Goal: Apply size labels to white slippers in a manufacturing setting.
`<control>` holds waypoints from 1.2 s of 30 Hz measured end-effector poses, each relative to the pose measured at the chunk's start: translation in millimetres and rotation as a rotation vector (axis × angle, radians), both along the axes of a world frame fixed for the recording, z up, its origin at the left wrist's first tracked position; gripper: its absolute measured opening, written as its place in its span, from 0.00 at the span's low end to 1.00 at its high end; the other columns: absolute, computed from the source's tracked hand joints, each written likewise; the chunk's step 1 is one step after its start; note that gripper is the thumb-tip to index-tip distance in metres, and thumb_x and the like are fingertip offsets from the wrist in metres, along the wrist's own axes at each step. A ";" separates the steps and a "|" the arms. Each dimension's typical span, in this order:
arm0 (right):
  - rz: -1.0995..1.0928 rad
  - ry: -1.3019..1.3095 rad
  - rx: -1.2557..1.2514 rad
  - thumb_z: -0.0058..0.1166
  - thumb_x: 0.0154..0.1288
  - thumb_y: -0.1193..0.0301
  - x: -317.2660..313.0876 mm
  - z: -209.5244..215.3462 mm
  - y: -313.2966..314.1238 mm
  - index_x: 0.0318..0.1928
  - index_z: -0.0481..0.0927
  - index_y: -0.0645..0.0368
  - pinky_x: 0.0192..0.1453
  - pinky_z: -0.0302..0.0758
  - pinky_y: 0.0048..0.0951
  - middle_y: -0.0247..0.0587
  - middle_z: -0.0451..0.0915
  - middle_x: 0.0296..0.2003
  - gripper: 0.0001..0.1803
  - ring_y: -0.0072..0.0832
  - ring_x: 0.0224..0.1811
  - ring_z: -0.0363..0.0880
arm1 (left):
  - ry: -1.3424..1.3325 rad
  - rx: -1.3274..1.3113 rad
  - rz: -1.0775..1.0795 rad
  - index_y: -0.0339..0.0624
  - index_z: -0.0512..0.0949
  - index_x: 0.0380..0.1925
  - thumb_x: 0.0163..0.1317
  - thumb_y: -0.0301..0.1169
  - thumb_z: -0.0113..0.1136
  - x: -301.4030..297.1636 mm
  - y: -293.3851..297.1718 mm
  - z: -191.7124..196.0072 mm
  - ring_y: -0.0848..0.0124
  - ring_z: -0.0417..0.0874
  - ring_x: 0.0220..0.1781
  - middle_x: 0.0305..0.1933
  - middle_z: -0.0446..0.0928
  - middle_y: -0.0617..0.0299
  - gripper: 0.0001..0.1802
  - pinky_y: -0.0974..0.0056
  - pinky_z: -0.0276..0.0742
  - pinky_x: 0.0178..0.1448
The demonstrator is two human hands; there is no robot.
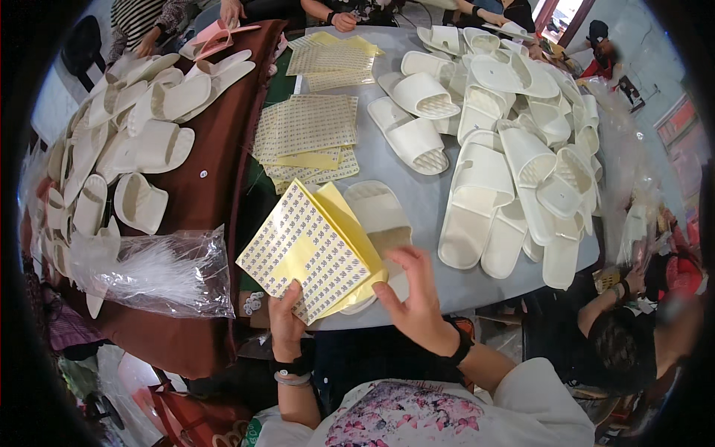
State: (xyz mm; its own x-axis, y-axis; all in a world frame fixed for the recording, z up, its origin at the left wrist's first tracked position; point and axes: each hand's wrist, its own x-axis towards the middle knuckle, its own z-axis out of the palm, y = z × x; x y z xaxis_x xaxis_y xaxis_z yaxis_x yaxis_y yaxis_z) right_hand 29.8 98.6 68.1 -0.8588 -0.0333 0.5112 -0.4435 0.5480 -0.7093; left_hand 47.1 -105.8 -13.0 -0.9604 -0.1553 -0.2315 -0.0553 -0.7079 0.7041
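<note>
My left hand (286, 316) grips a few yellow-backed sticker sheets (298, 246) by their lower edge, the thumb pressed on the front sheet. Rows of small printed round labels cover that sheet, with a bare yellow patch in its middle. To the right of the sheets, my right hand (417, 307) has its fingers and thumb apart, with nothing visible in it. Its thumb comes close to the sheets' right corner; whether they touch I cannot tell. Partly hidden behind the sheets and my right hand, a white slipper (378, 205) lies on the grey table (417, 197).
White slippers (477, 179) pile up on the right, and more slippers (149, 145) cover the brown cloth (201, 201) at left. A clear bag of white ties (171, 272) lies there. Stacks of label sheets (309, 127) sit ahead. Other people work around the table.
</note>
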 end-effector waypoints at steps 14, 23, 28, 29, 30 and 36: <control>0.215 0.027 -0.015 0.61 0.48 0.79 23.9 2.2 -0.2 0.33 0.78 0.58 0.27 0.70 0.28 0.41 0.77 0.25 0.09 0.33 0.25 0.77 | 0.009 -0.153 0.090 0.38 0.66 0.53 0.61 0.29 0.50 26.9 -9.9 -25.2 0.66 0.80 0.42 0.46 0.75 0.55 0.20 0.65 0.78 0.43; 0.032 -0.516 -0.294 0.51 0.64 0.70 2.7 -48.2 28.2 0.42 0.75 0.65 0.26 0.70 0.21 0.40 0.77 0.22 0.11 0.20 0.21 0.73 | -0.138 -0.206 -0.008 0.29 0.71 0.48 0.56 0.26 0.61 -0.4 5.1 4.5 0.71 0.80 0.40 0.45 0.77 0.54 0.20 0.68 0.78 0.43; 0.032 -0.629 -0.304 0.48 0.66 0.71 -5.2 -57.1 34.3 0.45 0.74 0.65 0.26 0.68 0.18 0.37 0.76 0.25 0.11 0.17 0.22 0.70 | -0.168 -0.271 -0.126 0.30 0.74 0.45 0.55 0.25 0.61 1.7 1.0 5.4 0.71 0.81 0.37 0.40 0.79 0.56 0.17 0.69 0.78 0.41; 0.039 -0.650 -0.302 0.47 0.66 0.72 -6.9 -56.5 35.3 0.46 0.73 0.65 0.26 0.67 0.15 0.36 0.76 0.28 0.11 0.16 0.23 0.69 | -0.167 -0.266 -0.135 0.30 0.74 0.44 0.55 0.25 0.61 1.6 0.5 3.6 0.72 0.81 0.37 0.40 0.79 0.56 0.17 0.69 0.78 0.41; 0.003 -0.511 -0.213 0.48 0.65 0.72 -10.4 -55.0 36.1 0.45 0.74 0.64 0.27 0.69 0.18 0.38 0.75 0.28 0.11 0.19 0.23 0.71 | -0.166 -0.261 -0.141 0.30 0.74 0.44 0.55 0.24 0.61 2.0 -0.4 2.1 0.72 0.81 0.37 0.40 0.79 0.56 0.16 0.69 0.77 0.41; 0.003 -0.140 0.044 0.55 0.57 0.75 -14.8 -10.9 13.6 0.38 0.77 0.59 0.34 0.74 0.29 0.39 0.74 0.33 0.07 0.33 0.32 0.77 | -0.170 -0.434 -0.137 0.31 0.76 0.43 0.57 0.28 0.61 3.5 5.2 8.4 0.76 0.79 0.37 0.40 0.79 0.59 0.15 0.71 0.75 0.40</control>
State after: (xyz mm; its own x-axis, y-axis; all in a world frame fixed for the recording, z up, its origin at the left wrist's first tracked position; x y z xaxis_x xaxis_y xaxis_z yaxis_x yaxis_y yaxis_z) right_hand 15.0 112.2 57.2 -0.9216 -0.0558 0.3840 -0.3433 0.5784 -0.7400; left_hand 50.5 -100.7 -4.5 -0.9330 -0.1470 -0.3284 -0.2670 -0.3288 0.9059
